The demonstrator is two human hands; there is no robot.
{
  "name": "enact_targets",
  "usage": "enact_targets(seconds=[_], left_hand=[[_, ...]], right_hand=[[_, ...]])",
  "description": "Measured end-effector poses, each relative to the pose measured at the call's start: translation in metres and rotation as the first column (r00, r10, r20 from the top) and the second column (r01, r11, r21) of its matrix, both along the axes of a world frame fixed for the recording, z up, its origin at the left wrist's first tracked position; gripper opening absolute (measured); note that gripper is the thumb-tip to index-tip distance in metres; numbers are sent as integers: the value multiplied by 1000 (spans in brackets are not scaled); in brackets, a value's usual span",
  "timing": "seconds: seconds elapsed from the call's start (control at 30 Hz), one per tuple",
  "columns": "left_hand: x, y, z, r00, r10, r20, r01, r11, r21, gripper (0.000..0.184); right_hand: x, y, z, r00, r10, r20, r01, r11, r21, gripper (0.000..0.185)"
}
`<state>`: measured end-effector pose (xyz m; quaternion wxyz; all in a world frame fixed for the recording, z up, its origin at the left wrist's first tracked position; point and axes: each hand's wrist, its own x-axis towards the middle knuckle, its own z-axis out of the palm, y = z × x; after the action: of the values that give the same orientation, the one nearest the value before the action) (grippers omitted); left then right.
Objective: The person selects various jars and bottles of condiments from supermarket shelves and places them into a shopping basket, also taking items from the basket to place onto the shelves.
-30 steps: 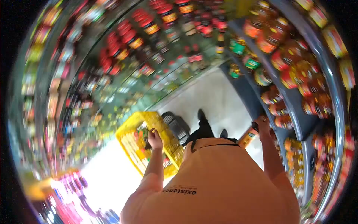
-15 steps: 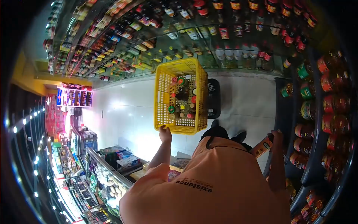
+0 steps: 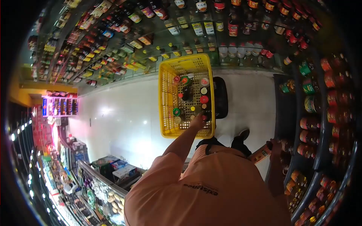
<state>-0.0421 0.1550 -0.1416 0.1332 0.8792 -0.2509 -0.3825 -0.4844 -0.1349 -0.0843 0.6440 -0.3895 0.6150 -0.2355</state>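
Note:
A yellow plastic basket (image 3: 211, 86) with lattice walls stands in front of me, holding several jars and bottles with red, green, white and yellow caps. My left hand (image 3: 197, 121) reaches over its near side, among the bottles at the near right corner. Its fingers are too small and dim to make out. Low at my right side, my right hand (image 3: 274, 145) grips an orange-labelled package (image 3: 261, 154) with a dark top. Whether that is a box or a bottle I cannot tell. Inside the basket lies a dark bottle (image 3: 186, 94).
A black basket (image 3: 221, 97) sits against the yellow one's right side. Glass shelves (image 3: 181, 41) of sauce bottles run across the front. Racks of large oil bottles (image 3: 311, 103) stand close on my right. At the left are stacked boxes (image 3: 120, 169) and a lit display case (image 3: 109, 199).
My left hand has moved from the basket's near left rim to the right, in among the bottles. The right hand still holds the orange-labelled package. The view has shifted slightly.

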Motion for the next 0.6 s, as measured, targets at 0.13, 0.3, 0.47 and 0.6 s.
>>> enact_targets(seconds=[0.13, 0.3, 0.47, 0.6], left_hand=[[8, -6, -40, 984, 157, -83, -159, 987, -14, 51], [24, 18, -27, 999, -45, -21, 42, 989, -143, 40], [42, 27, 112, 998, 56, 31, -31, 853, -521, 19], [53, 35, 157, 988, 111, -107, -153, 617, -772, 20]], right_hand=[[18, 57, 36, 993, -72, -91, 68, 996, -52, 17], [46, 116, 82, 973, -224, -52, 225, 974, 15, 9], [48, 131, 64, 983, -176, -60, 177, 984, 23, 12], [53, 126, 39, 991, -122, -61, 125, 991, 46, 15]])
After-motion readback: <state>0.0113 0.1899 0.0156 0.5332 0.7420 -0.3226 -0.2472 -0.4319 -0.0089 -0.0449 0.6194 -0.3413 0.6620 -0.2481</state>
